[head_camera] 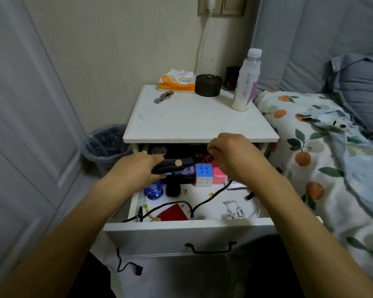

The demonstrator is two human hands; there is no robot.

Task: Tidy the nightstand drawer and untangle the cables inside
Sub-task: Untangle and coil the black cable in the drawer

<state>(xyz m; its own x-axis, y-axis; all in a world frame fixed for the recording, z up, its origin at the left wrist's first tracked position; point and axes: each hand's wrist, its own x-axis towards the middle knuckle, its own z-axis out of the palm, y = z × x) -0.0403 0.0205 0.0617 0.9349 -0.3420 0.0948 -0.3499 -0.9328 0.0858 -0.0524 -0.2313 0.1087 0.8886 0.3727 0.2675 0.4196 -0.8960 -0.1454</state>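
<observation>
The white drawer (190, 235) of the nightstand stands pulled out. My left hand (136, 168) grips a black snap-button pouch (173, 165) at the drawer's back left. My right hand (233, 153) hovers with curled fingers over the back of the drawer, above a red item; what it holds, if anything, is hidden. Inside lie a black cable (205, 202) snaking across the floor, tangled white earphones (235, 210), a puzzle cube (204, 175), a pink box (219, 177), a blue yo-yo (153, 191) and a red packet (173, 212).
On the nightstand top (194, 119) sit a tissue pack (177, 82), a watch (163, 96), a dark round tin (208, 84) and a plastic bottle (246, 82). A bin (105, 143) stands left; the bed (323, 160) is right. A black cable end (127, 265) hangs over the drawer front.
</observation>
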